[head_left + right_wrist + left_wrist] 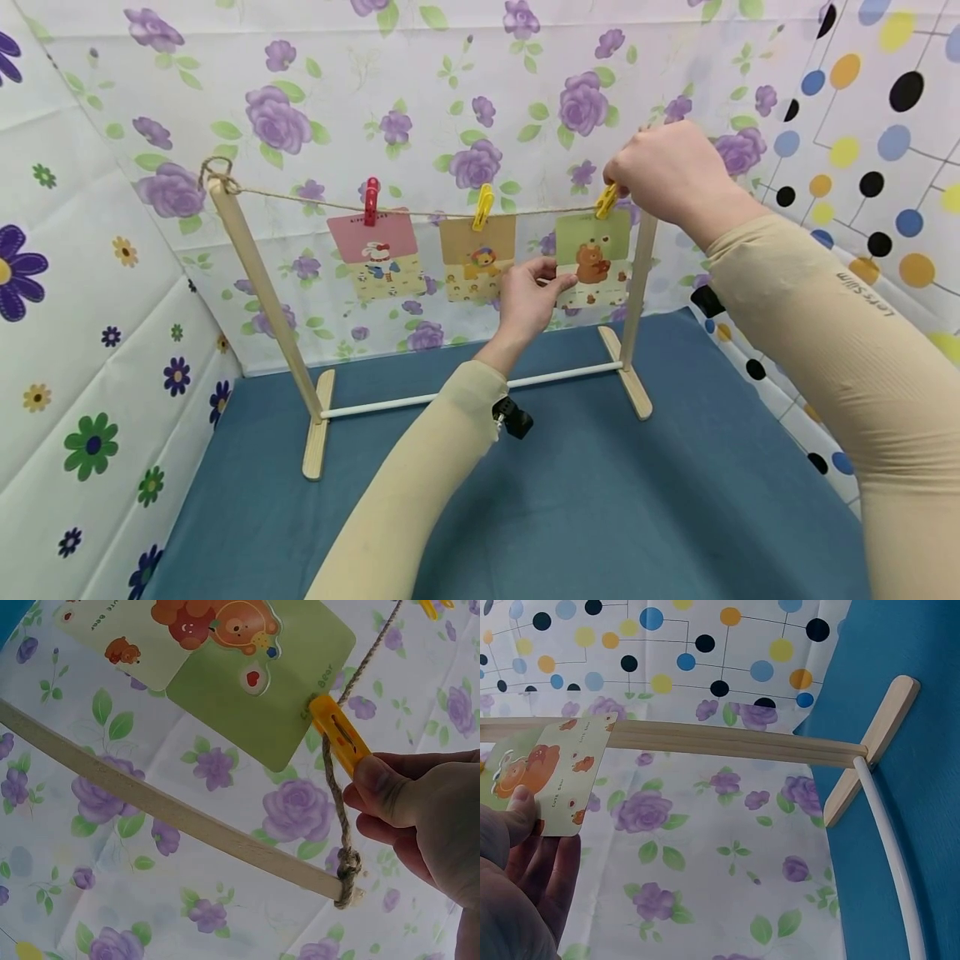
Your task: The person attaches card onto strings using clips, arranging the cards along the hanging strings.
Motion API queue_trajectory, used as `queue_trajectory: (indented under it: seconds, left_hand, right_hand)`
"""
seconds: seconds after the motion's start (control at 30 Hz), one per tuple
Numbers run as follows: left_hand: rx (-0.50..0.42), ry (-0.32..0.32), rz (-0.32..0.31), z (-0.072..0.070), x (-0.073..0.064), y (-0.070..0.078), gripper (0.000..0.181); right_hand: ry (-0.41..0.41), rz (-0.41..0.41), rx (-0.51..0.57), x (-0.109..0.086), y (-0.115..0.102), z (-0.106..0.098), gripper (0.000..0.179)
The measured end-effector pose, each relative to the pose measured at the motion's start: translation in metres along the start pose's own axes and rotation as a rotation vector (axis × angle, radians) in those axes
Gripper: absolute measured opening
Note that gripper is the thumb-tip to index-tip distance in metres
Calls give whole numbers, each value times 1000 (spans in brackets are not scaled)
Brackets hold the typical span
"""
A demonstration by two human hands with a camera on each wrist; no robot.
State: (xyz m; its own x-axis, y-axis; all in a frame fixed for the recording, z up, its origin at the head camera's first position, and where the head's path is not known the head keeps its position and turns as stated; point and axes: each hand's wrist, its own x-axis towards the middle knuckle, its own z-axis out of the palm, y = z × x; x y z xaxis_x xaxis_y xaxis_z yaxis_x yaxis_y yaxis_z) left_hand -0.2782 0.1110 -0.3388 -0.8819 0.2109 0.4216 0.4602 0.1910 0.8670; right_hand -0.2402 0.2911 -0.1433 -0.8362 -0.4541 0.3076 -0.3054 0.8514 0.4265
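A green bear card (592, 250) hangs at the right end of a twine line (330, 202). My left hand (527, 300) pinches its lower left edge between thumb and fingers, as the left wrist view also shows on the card (547, 776). Up at the card's top edge, my right hand (667, 171) grips a yellow clothespin (606, 202). In the right wrist view thumb and fingers squeeze the tail of that clothespin (341, 735), whose tip meets the card and the twine. Farther left hang a brown lion card (477, 258) under another yellow clothespin (483, 207) and a pink rabbit card (378, 254) under a red clothespin (371, 202).
A wooden post (262, 292) stands at the left and another post (639, 292) at the right, each on a flat foot. A white rod (390, 406) joins them low over the blue cloth (600, 500). Patterned sheets (420, 67) form walls behind and at both sides.
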Motion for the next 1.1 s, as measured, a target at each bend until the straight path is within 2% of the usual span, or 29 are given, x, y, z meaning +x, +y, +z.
queue_trajectory:
  seconds: [0.17, 0.5, 0.9, 1.1]
  left_hand:
    - [-18, 11, 16, 0, 1, 2, 22]
    - [-12, 33, 1, 0, 3, 5, 26]
    - [6, 38, 4, 0, 3, 7, 26]
    - [13, 33, -14, 0, 2, 7, 29]
  right_hand:
    - [-19, 3, -3, 1, 0, -1, 16]
    - [-14, -2, 2, 1, 0, -3, 14]
    - [-69, -2, -5, 2, -1, -9, 19]
    - [-113, -15, 6, 1, -4, -13, 19]
